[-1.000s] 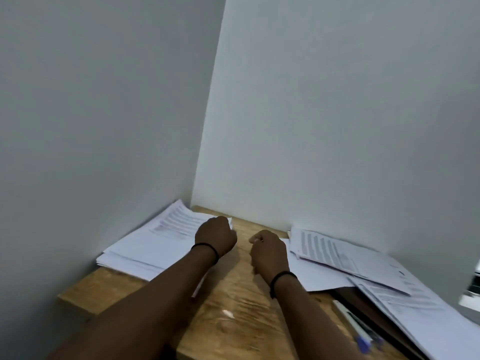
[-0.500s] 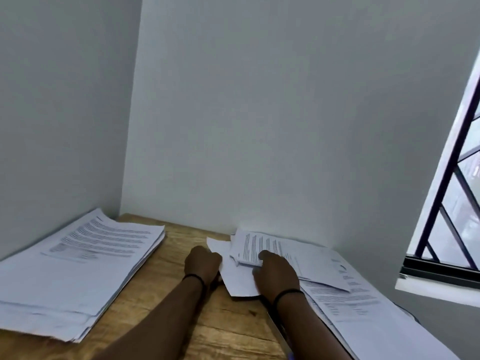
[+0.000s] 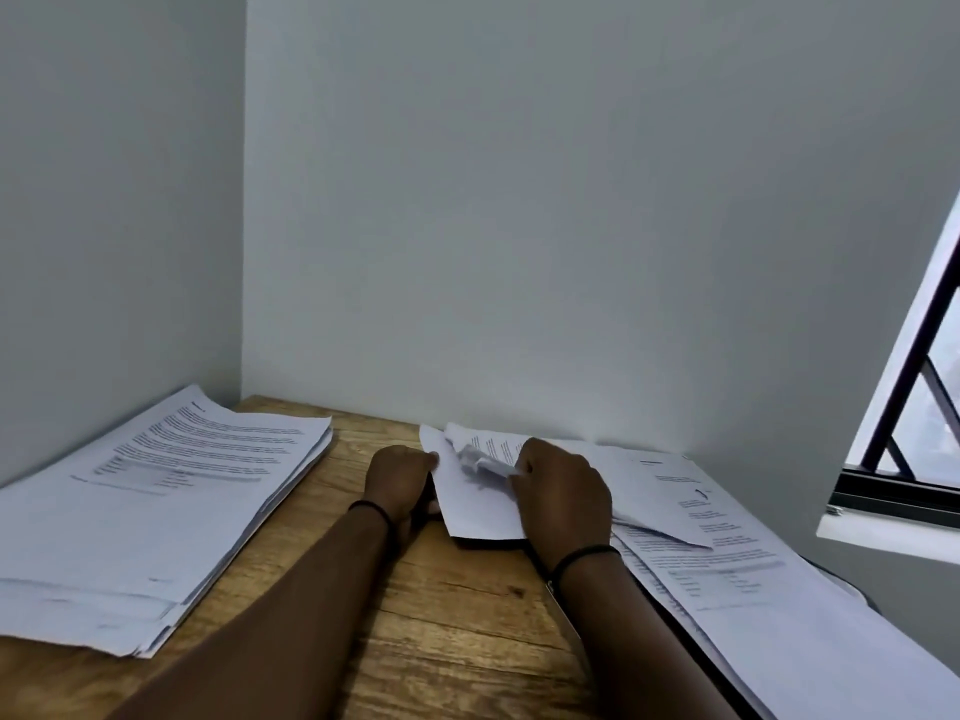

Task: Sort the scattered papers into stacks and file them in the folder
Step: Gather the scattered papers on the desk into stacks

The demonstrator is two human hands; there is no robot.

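White papers [image 3: 156, 501] with black print, light grained wooden desk [image 3: 457, 631], black wristbands [image 3: 582, 556], grey walls [image 3: 519, 200].

Soft, even daylight enters from a window [image 3: 914, 407] at 3 o'clock, leaving the grey walls [image 3: 519, 200] dim and flat, without glare. Faint shadows fall beside the forearms on the wooden tabletop [image 3: 457, 615]. Printed text on the papers [image 3: 171, 491] is blurred, and straight lines lean near the edges.

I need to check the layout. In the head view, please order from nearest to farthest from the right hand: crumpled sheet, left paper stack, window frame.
1. crumpled sheet, touching the right hand.
2. left paper stack, across the table, left side.
3. window frame, far right edge.
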